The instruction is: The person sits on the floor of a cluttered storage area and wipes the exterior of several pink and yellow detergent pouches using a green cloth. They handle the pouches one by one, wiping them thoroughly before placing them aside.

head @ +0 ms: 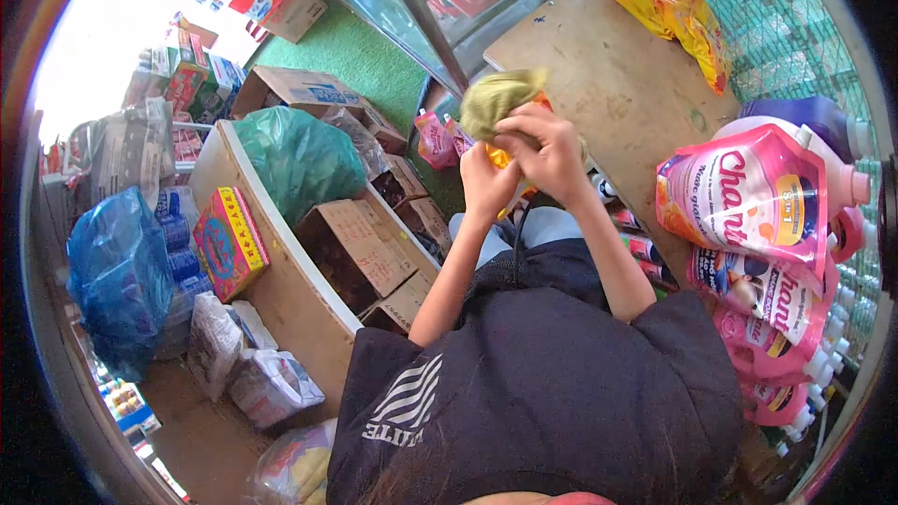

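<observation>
My right hand (547, 151) grips a bunched olive-green cloth (494, 99), whose upper part is blurred. Just below and to its left, my left hand (489, 181) is closed on a yellow-and-orange plastic pouch (499, 156), mostly hidden behind both hands and the cloth. The two hands nearly touch in front of my lap. Pink pouches (436, 140) with spouts stand beyond my left hand. A wooden board tabletop (596, 63) lies to the right of the cloth.
Yellow pouches (670, 10) lie on the board's far end. Pink detergent pouches (744, 189) and bottles crowd the right, by green mesh. To the left are a wooden counter (280, 294), a green plastic bag (298, 161), cardboard boxes (358, 242) and a blue bag (121, 280). A glass cabinet (393, 7) stands ahead.
</observation>
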Demonstrator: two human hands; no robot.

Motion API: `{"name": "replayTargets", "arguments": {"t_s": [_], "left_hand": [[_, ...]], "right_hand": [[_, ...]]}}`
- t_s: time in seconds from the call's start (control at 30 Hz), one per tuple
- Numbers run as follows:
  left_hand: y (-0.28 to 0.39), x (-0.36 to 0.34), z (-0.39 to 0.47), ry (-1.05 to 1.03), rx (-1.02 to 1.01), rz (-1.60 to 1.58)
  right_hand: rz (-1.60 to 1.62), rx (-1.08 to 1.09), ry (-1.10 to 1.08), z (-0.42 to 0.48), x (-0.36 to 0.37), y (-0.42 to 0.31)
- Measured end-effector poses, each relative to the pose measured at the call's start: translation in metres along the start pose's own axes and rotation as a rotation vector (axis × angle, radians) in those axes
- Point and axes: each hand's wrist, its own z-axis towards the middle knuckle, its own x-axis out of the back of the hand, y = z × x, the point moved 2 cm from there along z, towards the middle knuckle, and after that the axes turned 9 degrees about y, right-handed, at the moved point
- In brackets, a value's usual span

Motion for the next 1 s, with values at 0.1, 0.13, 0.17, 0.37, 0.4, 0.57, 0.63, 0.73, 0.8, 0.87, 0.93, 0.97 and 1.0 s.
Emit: {"name": "replayTargets", "arguments": {"t_s": [0.1, 0.13, 0.17, 0.37, 0.4, 0.57, 0.63, 0.73, 0.8, 0.87, 0.93, 0.97, 1.0], "left_hand": [[-0.002, -0.002, 0.001, 0.029, -0.041, -0.103], [0.004, -0.001, 0.000, -0.001, 0.011, -0.138], [0.012, -0.003, -0.001, -0.034, 0.062, -0.175], [-0.015, -0.004, 0.001, 0.012, 0.141, -0.395], [-0.008, -0.001, 0.002, 0.026, 0.125, -0.394], [0.010, 0.004, 0.005, -0.006, 0.002, -0.313], [0.001, 0.000, 0.005, -0.024, -0.008, -0.289], [-0.014, 0.001, 0.003, 0.007, 0.066, -0.297], [-0.004, 0.006, 0.002, -0.011, 0.007, -0.262], [0.011, 0.004, 0.000, 0.000, -0.036, -0.292], [0.002, -0.002, -0.002, -0.005, -0.116, -0.259], [-0.001, -0.001, -0.003, 0.006, -0.077, -0.270], [-0.004, -0.001, -0.004, 0.008, -0.036, -0.281]], "right_hand": [[-0.061, -0.014, 0.108, 0.001, -0.003, 0.026], [-0.100, -0.076, 0.174, 0.005, 0.005, 0.046], [-0.141, -0.137, 0.242, 0.006, 0.014, 0.058], [-0.140, 0.057, 0.211, -0.003, -0.007, 0.003], [-0.116, 0.062, 0.192, 0.001, -0.008, 0.001], [-0.191, -0.058, 0.253, 0.017, 0.014, 0.041], [-0.215, 0.022, 0.183, 0.007, 0.003, 0.024], [-0.085, 0.056, 0.071, -0.002, -0.012, -0.014], [-0.155, 0.065, 0.109, 0.003, -0.005, 0.003], [-0.229, 0.063, 0.156, 0.013, 0.012, 0.026], [-0.254, 0.010, 0.160, 0.010, 0.013, 0.032], [-0.267, -0.016, 0.162, 0.008, 0.014, 0.033], [-0.239, 0.081, 0.125, 0.005, 0.007, 0.023]]}}
